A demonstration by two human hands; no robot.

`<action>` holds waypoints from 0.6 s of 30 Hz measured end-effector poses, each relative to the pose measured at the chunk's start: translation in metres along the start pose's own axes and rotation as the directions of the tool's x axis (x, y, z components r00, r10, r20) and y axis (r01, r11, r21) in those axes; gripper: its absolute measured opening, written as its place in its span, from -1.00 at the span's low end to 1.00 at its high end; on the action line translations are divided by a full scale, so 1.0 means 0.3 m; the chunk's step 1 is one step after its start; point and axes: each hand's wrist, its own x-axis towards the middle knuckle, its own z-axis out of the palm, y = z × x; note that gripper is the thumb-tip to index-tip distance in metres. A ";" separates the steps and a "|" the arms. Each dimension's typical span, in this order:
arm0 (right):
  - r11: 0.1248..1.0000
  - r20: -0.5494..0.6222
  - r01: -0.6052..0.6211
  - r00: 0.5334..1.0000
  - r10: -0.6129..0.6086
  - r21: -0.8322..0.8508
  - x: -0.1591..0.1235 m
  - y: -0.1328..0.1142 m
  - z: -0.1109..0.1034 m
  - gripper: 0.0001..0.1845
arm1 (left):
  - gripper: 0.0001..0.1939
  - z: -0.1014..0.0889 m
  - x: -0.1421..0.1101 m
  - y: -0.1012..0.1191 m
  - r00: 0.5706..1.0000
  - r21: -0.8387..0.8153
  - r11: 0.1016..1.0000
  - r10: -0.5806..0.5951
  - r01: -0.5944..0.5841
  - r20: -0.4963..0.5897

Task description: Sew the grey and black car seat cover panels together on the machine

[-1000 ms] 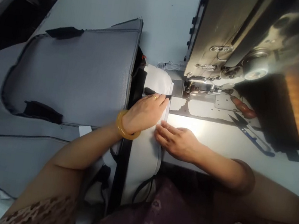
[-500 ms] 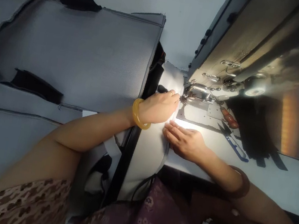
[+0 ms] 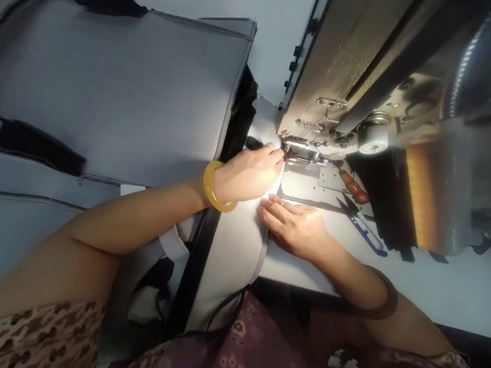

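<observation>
A pale grey fabric piece [image 3: 235, 251] runs from my lap up to the needle area of a sewing machine [image 3: 299, 152]. My left hand [image 3: 250, 172], with a yellow bangle at the wrist, has its bent fingers gripping the fabric right beside the presser foot. Nearer to my body, my right hand [image 3: 292, 224] holds the right edge of the same fabric, thumb and fingers together. Part of the fabric under both hands is hidden. The lamp's glare washes out the stitching edge.
A large grey sewn panel [image 3: 149, 88] with black tabs [image 3: 41, 145] lies on the left. Blue-handled thread snips [image 3: 365, 231] and a red-handled tool [image 3: 354, 187] rest right of the needle. Black strips [image 3: 388, 194] lie beyond them. The machine head [image 3: 353, 58] overhangs the upper right.
The view has shifted, so the machine, panel and hands all appear further left. Both hands keep nearly the same places on the fabric beside the presser foot.
</observation>
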 end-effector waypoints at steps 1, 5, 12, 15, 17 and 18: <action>1.000 -0.010 -0.001 1.000 0.001 0.002 0.000 0.000 0.002 -0.69 | -0.69 0.001 0.001 0.000 1.000 0.002 1.000 -0.002 0.002 -0.003; 1.000 0.008 -0.013 1.000 0.013 0.005 -0.005 -0.004 0.007 -0.69 | -0.73 0.002 0.002 0.003 1.000 0.003 1.000 -0.020 0.020 -0.004; 1.000 0.019 -0.020 1.000 0.019 0.023 -0.008 -0.005 0.003 -0.72 | -0.69 -0.010 0.007 0.002 0.998 -0.013 0.999 -0.028 0.029 0.053; 1.000 -0.024 -0.019 1.000 0.020 0.020 -0.003 0.000 0.001 -0.71 | -0.71 -0.013 0.008 -0.002 0.995 -0.027 0.999 -0.020 0.022 0.093; 0.999 -0.055 -0.018 0.998 0.019 0.030 -0.001 0.002 0.001 -0.72 | -0.72 -0.016 0.006 -0.003 0.994 -0.038 0.999 -0.017 0.021 0.109; 0.999 -0.059 -0.018 0.998 0.021 0.037 -0.001 0.001 0.002 -0.72 | -0.71 -0.018 0.005 -0.003 0.993 -0.044 0.999 -0.016 0.021 0.115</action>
